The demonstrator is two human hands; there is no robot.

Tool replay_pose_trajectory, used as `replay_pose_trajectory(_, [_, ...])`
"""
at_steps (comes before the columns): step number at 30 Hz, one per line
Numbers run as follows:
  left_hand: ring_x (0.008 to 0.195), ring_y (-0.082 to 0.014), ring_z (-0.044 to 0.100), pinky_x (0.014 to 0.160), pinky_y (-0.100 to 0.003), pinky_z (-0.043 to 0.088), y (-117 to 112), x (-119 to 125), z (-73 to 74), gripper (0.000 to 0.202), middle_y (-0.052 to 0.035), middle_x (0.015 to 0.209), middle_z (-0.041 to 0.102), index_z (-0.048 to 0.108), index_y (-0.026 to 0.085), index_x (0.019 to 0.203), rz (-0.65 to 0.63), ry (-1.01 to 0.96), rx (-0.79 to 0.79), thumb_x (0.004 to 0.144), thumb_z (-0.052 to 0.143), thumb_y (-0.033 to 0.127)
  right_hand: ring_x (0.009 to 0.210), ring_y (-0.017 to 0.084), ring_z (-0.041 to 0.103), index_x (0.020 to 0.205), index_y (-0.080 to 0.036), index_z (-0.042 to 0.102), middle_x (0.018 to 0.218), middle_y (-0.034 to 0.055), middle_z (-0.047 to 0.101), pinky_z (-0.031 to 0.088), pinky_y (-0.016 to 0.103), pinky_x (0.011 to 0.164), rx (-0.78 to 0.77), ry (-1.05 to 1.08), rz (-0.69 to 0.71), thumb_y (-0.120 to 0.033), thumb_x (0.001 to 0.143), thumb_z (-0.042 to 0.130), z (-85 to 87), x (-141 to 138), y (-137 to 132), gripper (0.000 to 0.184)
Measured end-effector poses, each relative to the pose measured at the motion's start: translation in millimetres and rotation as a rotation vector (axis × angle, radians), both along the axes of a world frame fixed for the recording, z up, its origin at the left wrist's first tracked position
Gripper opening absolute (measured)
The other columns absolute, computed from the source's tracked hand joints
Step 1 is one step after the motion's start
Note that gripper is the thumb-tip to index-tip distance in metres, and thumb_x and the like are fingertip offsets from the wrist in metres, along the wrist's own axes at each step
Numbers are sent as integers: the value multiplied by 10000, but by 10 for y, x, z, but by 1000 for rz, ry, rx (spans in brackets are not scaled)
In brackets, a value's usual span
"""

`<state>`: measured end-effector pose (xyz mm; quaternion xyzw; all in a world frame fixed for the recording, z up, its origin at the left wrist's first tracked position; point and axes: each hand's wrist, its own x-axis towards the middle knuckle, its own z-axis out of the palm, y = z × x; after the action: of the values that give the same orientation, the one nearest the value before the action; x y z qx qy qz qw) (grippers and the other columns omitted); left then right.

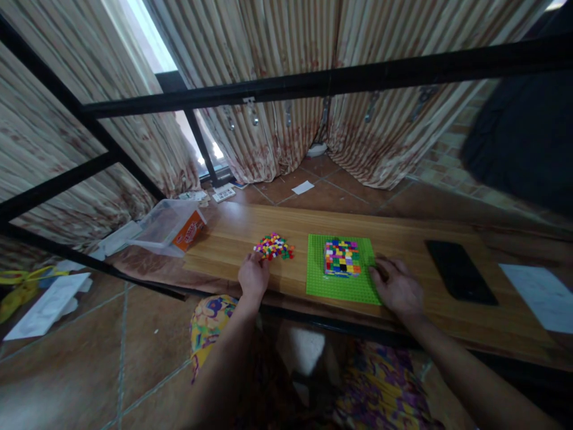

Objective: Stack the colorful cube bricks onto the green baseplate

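A green baseplate (316, 286) lies on the wooden board, bearing a block of many-coloured toy bricks (342, 258) built up near its middle. To its left is a loose pile of small coloured bricks (276, 246). My left hand (253, 276) is at the near left edge of that pile, its fingers drawn together; whether a brick is between them is hidden. My right hand (397, 285) rests at the baseplate's right edge, fingers curled, with the fingertips close to the green rim. What those fingers hold, if anything, cannot be made out.
A clear plastic box (163, 224) with an orange label stands at the board's left end. A black flat device (461, 272) and a white sheet (539, 295) lie to the right. Dark metal bars (286, 83) cross in front of the curtains.
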<state>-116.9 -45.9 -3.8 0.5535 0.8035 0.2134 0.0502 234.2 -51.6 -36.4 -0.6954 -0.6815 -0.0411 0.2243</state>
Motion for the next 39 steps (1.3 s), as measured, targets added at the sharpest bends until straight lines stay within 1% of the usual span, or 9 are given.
replay_pose_trajectory(7, [828, -217, 639, 663, -279, 427, 16, 48, 20, 246, -96, 973, 668, 676, 201, 985, -3, 53, -13, 893, 456, 256, 937, 220, 625, 1105, -233, 654, 1138, 72, 621, 502, 312, 745, 3, 3, -6, -438, 908, 447, 14, -13, 1, 351])
replay_pose_trajectory(11, [840, -208, 641, 716, -283, 452, 16, 14, 10, 261, -93, 969, 674, 684, 191, 990, -28, -66, 97, 893, 445, 228, 935, 224, 627, 1101, -226, 654, 1125, 82, 623, 502, 320, 764, 6, 5, 8, -431, 912, 442, 19, -17, 2, 350])
replay_pose_trajectory(16, [877, -205, 647, 806, -302, 477, -52, 80, -18, 245, -89, 937, 694, 687, 164, 947, -152, -297, 276, 888, 468, 257, 899, 216, 626, 1095, -235, 653, 1130, 73, 624, 500, 314, 732, -10, 6, -14, -418, 912, 449, 52, -42, -2, 330])
replay_pose_trajectory(19, [841, -191, 651, 803, -299, 488, -113, 296, -14, 225, -74, 902, 708, 689, 163, 940, -216, -484, 302, 864, 515, 284, 930, 218, 619, 1097, -238, 649, 1145, 71, 620, 498, 317, 758, -21, 21, -10, -410, 913, 455, 72, -57, -2, 318])
replay_pose_trajectory(22, [801, -175, 650, 765, -281, 493, -108, 615, 26, 199, -64, 860, 711, 695, 159, 905, -275, -704, 293, 837, 555, 283, 950, 220, 613, 1088, -236, 652, 1142, 75, 619, 494, 326, 790, -28, 36, -5, -410, 918, 455, 81, -60, 4, 313])
replay_pose_trajectory(25, [737, -154, 638, 706, -256, 486, 9, 915, 78, 158, -47, 798, 706, 701, 152, 852, -324, -879, 247, 804, 585, 247, 950, 218, 611, 1084, -236, 653, 1130, 75, 618, 492, 325, 796, -32, 44, -8, -409, 919, 459, 84, -56, 10, 308])
replay_pose_trajectory(27, [713, -142, 632, 688, -244, 482, 124, 1060, 98, 133, -39, 778, 705, 705, 148, 835, -309, -939, 220, 771, 611, 217, 942, 216, 611, 1081, -240, 652, 1125, 70, 618, 491, 327, 795, -33, 45, -9, -408, 917, 466, 86, -55, 12, 300])
replay_pose_trajectory(32, [666, -122, 622, 660, -226, 473, 312, 1245, 98, 92, -27, 741, 709, 713, 147, 786, -258, -925, 171, 732, 651, 187, 943, 219, 611, 1085, -246, 649, 1137, 67, 618, 489, 331, 787, -59, 51, -19, -403, 912, 473, 99, -66, 13, 292])
replay_pose_trajectory(39, [656, -127, 644, 642, -224, 466, 249, 1346, 170, 90, -22, 722, 723, 723, 176, 762, -244, -767, 170, 768, 657, 236, 964, 220, 612, 1107, -242, 641, 1175, 69, 608, 486, 334, 812, -80, 70, -29, -409, 922, 458, 135, -90, 9, 309])
